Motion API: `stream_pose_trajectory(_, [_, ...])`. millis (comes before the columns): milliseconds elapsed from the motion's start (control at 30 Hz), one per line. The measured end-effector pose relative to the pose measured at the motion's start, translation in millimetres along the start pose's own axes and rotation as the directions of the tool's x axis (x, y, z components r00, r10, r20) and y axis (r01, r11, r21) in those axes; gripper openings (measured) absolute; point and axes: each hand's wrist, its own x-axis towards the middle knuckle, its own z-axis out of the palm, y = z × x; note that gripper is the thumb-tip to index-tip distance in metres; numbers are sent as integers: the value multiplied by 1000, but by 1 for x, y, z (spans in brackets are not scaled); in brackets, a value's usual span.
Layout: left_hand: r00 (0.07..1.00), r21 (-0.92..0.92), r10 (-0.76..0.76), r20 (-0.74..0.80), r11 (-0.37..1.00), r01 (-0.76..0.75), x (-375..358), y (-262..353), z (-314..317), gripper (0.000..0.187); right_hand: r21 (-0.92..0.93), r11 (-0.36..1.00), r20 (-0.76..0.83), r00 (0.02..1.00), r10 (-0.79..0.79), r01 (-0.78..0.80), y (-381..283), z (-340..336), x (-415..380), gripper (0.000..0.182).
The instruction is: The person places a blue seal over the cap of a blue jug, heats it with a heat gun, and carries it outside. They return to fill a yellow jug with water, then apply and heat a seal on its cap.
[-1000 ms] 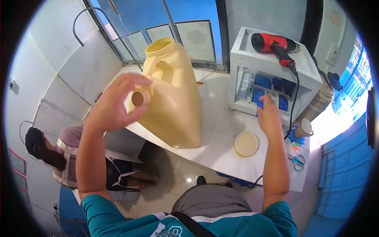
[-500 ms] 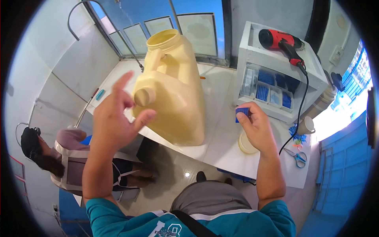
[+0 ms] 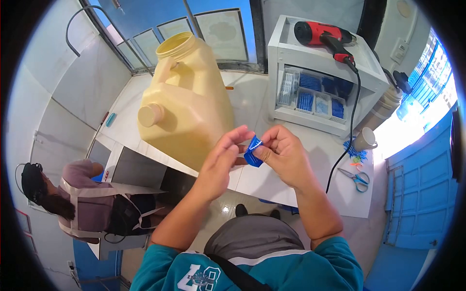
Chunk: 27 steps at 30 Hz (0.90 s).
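Observation:
A small blue plastic sleeve [image 3: 253, 153] with a pale edge at its top is held up in front of me, between both hands. My right hand [image 3: 286, 157] pinches its right side between thumb and fingers. From the left, my left hand [image 3: 218, 162] has its fingers bent around the sleeve's other edge, fingertips right at it and partly hidden behind it. Behind my left hand stands a large cream plastic jug [image 3: 194, 111], with a wide open mouth on top and a capped spout [image 3: 150, 115] low on its near face.
On the right, a white cabinet [image 3: 310, 123] holds trays of blue sleeves, with a red heat gun [image 3: 325, 36] on top. Its black cord [image 3: 353, 116] runs down past a mug [image 3: 365, 139] and scissors [image 3: 358, 179]. A seated person [image 3: 92, 199] works at left.
My left hand has come from beside the jug to the blue sleeve. My right hand has brought the sleeve left, toward the middle. My view has shifted slightly right.

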Motion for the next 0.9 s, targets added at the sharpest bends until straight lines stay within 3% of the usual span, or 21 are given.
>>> stream_pose_trajectory(67, [992,-209,-126,20,970,128,6,-14,4,45,105,994,27,1000,16,-18,7,-6,-5,18])
stream_pose_trajectory(100, [992,-208,-126,25,970,129,6,-22,7,45,207,977,60,998,29,-41,10,-9,-7,17])
stream_pose_trajectory(167, [976,-150,-60,209,984,92,2,-34,15,45,205,976,9,997,79,-79,11,-10,-9,16])
stream_pose_trajectory(233, [990,-132,-15,141,991,34,2,-38,28,41,205,972,-44,991,128,-117,16,-18,-13,16])
stream_pose_trajectory(300, [997,-110,33,68,994,-25,2,-43,35,37,-166,981,-9,995,96,-96,24,-31,-17,16])
stream_pose_trajectory(333, [999,-161,40,13,986,-37,2,-47,36,31,-165,982,-14,995,95,-96,23,-32,-20,16])
stream_pose_trajectory(400, [998,-211,44,-39,976,-51,3,-48,37,24,-194,978,-101,990,-94,73,16,-31,-27,18])
stream_pose_trajectory(500, [989,-253,-22,-143,967,-15,5,-47,40,15,-316,945,-52,993,-105,83,12,-34,-31,16])
stream_pose_trajectory(533, [989,-268,-43,-139,963,4,5,-47,41,15,-316,945,-52,993,-104,82,10,-35,-31,16])
stream_pose_trajectory(600, [989,-284,-61,-136,959,20,6,-48,42,16,-372,924,-151,988,36,-91,5,-37,-28,15])
stream_pose_trajectory(633, [985,-240,-30,-168,971,-12,7,-51,40,16,-375,923,-146,989,34,-88,7,-40,-28,15])
stream_pose_trajectory(700, [977,-195,5,-212,980,-47,9,-56,38,17,-273,957,0,995,-97,93,14,-46,-27,16])
stream_pose_trajectory(767, [926,-52,223,-305,967,-250,10,-61,38,15,-239,967,75,994,-76,92,16,-47,-25,17])
stream_pose_trajectory(800, [924,-51,224,-311,966,-252,9,-59,36,15,-207,974,139,988,-61,89,16,-47,-23,18])
stream_pose_trajectory(833, [915,119,291,-281,956,-267,6,-54,34,12,-209,974,145,988,-61,91,15,-45,-21,18])
stream_pose_trajectory(867, [905,283,351,-239,917,-281,4,-49,32,10,-183,983,112,994,7,13,14,-40,-18,17])
stream_pose_trajectory(900, [903,279,355,-241,917,-286,2,-45,28,10,-156,986,80,994,77,-63,12,-36,-15,17])
